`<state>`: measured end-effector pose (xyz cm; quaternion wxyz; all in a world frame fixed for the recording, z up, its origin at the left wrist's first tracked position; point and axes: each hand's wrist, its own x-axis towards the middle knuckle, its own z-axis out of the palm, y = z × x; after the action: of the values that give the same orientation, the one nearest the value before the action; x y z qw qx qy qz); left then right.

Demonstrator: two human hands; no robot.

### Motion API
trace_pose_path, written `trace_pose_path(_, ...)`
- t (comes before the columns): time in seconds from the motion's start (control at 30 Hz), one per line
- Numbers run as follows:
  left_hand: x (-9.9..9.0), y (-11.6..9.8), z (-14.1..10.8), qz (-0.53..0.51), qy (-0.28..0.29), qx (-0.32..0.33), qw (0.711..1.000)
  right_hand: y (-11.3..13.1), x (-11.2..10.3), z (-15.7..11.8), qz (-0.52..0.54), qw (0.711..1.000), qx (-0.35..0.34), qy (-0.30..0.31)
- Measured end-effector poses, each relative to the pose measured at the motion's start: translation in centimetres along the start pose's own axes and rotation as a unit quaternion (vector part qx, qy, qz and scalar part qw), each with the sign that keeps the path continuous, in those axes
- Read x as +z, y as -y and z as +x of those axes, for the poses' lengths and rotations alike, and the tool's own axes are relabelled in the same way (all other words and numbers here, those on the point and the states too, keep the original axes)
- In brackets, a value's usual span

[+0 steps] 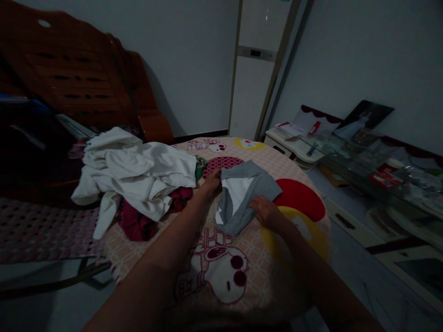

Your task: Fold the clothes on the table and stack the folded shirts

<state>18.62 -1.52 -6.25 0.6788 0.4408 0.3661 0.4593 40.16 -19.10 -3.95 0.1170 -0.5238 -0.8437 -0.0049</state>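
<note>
One folded grey-and-white cloth garment (265,182) lies mid-table on the round, pink-clothed table (265,263). The left hand (213,182), nearly closed, pinches its corner; the right hand (266,211), half-curled, touches it, grip unclear. One white fabric heap (145,166) covers the left edge.

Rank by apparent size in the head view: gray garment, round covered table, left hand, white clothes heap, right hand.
Largest to smallest:
1. Round covered table
2. White clothes heap
3. Gray garment
Last, unranked: left hand and right hand; wrist boundaries are too dim to separate them.
</note>
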Motion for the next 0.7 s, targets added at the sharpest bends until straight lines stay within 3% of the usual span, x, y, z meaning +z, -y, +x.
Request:
trace_pose_path(0.1, 0.9, 0.0, -0.9, -0.041, 0.054, -0.007, 0.998, 0.1, 0.4, 0.4, 0.012, 1.0, 0.012, -0.003)
trace_pose_path(0.2, 1.9, 0.0, -1.9, -0.055, 0.1, -0.004, 0.993, -0.3, 0.9, 0.8, 0.067, 0.996, 0.032, -0.049)
trace_pose_path(0.3, 2.1, -0.6, -2.4, -0.036, 0.092, 0.014, 0.995, -1.5, 0.3, 1.3, 0.158, 0.977, 0.084, -0.119)
trace_pose_path(0.4, 1.1, -2.4, -2.2, 0.061, 0.019, 0.059, 0.996, -3.1, -1.7, 1.6, 0.223, 0.931, 0.18, -0.228)
trace_pose_path(0.5, -0.4, -5.2, -1.9, 0.211, -0.053, 0.118, 0.969, -3.9, -4.2, 1.9, 0.258, 0.878, 0.246, -0.32)
trace_pose_path(0.6, -1.0, -8.4, -2.5, 0.283, -0.08, 0.167, 0.941, -3.3, -6.4, 2.1, 0.366, 0.836, 0.248, -0.326)
trace_pose_path(0.7, -0.9, -11.5, -4.6, 0.278, -0.046, 0.171, 0.944, -1.6, -7.9, 1.8, 0.494, 0.785, 0.239, -0.287)
